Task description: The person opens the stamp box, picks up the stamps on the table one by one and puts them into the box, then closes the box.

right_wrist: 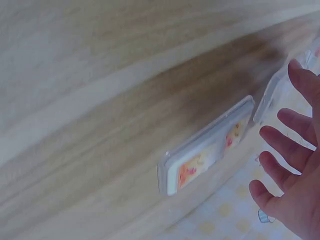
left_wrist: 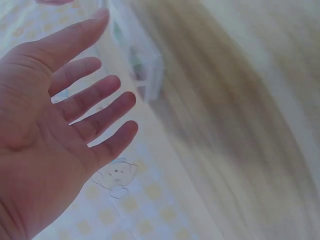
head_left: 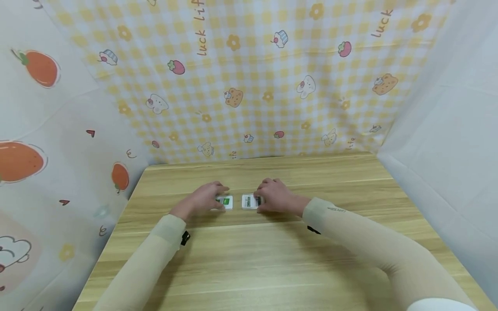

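Two small flat clear cases with printed inserts lie side by side on the wooden table. The left case (head_left: 226, 201) shows a green patch, and my left hand (head_left: 203, 197) spans its left end, thumb near one edge and fingers near the other. In the left wrist view the left hand (left_wrist: 55, 115) has loosely spread fingers beside a blurred clear case (left_wrist: 145, 60). My right hand (head_left: 277, 196) reaches over the right end of the right case (head_left: 248, 201). Relaxed, separated fingers show on the right hand (right_wrist: 295, 155) in the right wrist view, beside a clear case (right_wrist: 210, 147) with orange pictures.
The wooden table (head_left: 249, 259) meets a yellow checked curtain (head_left: 256, 108) at its back edge. A printed sheet (head_left: 70, 108) hangs at the left, and a plain white one (head_left: 447, 129) at the right.
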A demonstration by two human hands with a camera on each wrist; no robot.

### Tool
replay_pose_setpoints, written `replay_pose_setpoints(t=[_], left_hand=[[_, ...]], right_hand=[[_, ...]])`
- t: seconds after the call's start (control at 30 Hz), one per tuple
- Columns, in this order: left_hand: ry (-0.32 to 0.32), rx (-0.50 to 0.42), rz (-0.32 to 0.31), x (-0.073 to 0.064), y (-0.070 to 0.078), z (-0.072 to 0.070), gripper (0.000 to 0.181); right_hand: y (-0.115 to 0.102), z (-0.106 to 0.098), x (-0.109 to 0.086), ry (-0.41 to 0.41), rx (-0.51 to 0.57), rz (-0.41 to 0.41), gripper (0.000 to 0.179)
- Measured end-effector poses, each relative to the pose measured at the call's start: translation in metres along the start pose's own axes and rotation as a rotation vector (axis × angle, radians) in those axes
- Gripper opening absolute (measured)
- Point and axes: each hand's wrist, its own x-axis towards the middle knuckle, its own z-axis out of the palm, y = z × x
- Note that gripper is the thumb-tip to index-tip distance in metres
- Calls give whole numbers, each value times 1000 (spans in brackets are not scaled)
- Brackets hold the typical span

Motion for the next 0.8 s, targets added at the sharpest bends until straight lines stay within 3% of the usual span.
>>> replay_pose_setpoints(t=[0.2, 0.47, 0.6, 0.8], left_hand=[[52, -21, 66, 10, 23, 0, 61], [126, -11, 135, 36, 53, 19, 55], [165, 4, 165, 45, 68, 31, 55], [200, 69, 159, 60, 85, 50, 58]], right_hand=[[10, -15, -2, 62, -7, -13, 44], [40, -23, -7, 108, 25, -39, 40], [57, -22, -11, 81, 29, 3, 43], [81, -19, -18, 21, 60, 111, 48]])
